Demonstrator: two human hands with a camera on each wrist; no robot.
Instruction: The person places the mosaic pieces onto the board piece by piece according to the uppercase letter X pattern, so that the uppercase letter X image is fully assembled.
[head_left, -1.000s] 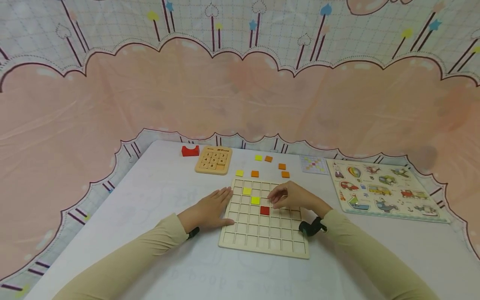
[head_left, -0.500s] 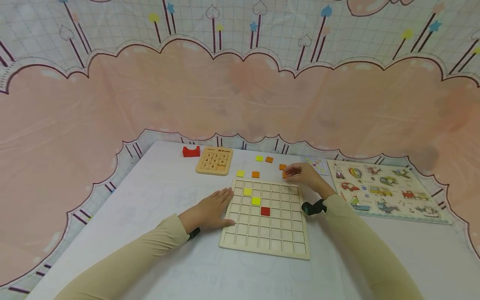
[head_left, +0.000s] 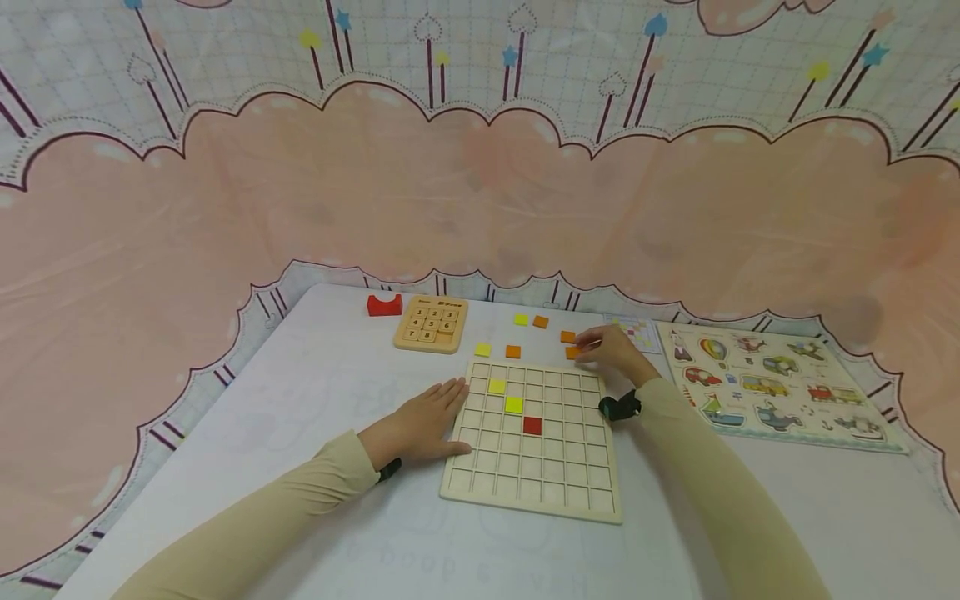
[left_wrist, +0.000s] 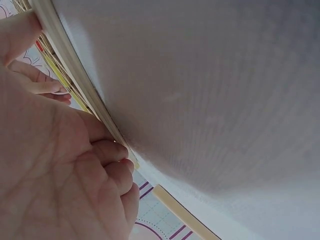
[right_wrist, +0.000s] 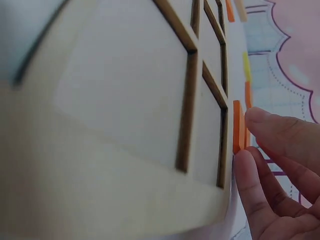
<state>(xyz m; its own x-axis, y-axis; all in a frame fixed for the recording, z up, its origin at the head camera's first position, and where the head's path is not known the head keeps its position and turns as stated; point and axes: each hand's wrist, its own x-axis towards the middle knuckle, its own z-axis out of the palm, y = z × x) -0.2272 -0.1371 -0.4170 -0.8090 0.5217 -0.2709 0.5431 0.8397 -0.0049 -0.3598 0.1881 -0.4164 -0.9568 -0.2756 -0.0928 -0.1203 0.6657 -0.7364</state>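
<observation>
A wooden grid board (head_left: 555, 467) lies on the table, with two yellow tiles and a red tile (head_left: 532, 426) in its cells. My left hand (head_left: 423, 421) rests flat along the board's left edge, its fingers at the upper corner and the thumb lower down. Beyond the board's far right corner, my right hand (head_left: 611, 354) pinches an orange tile (right_wrist: 237, 127) between thumb and fingertips; the tile is at the table surface. Another orange tile (head_left: 567, 337) lies just behind it. In the left wrist view the left fingers (left_wrist: 117, 172) are at the board's rim.
Behind the board lie yellow tiles (head_left: 483, 350) and more orange tiles (head_left: 513, 352). A wooden number puzzle (head_left: 431, 323) and a red notched block (head_left: 385, 306) stand back left. A pattern card (head_left: 641, 333) and a picture puzzle board (head_left: 780, 387) lie to the right.
My right hand has moved from over the board, near the red tile, back and right to the orange tiles, where its fingers have come onto one. My left hand has stayed put.
</observation>
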